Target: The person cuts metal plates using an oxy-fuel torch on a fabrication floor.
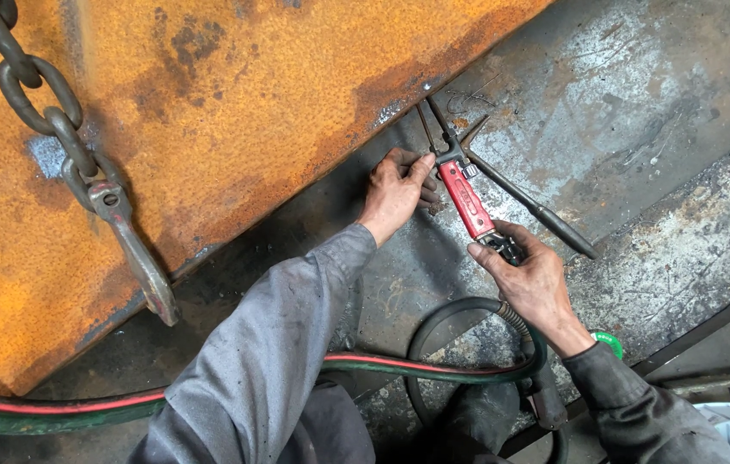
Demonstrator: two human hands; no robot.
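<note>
The large rusted steel plate (210, 129) is orange-yellow, mottled with brown rust patches and a small bare grey scuff near the chain. The heavy steel chain with its hook (82, 172) is dull grey-brown. The flat steel surface (640, 112) beneath is dark grey, streaked with pale silvery scratches and a few yellowish flecks. The cutting torch with a red handle (465, 199) has dark metal tubes and a black valve end. The paired rubber hoses (56, 408) run red beside green. Both sleeves (270, 361) are faded grey, smudged darker. A small bright green thing (610, 342) at the right wrist may be a band.
</note>
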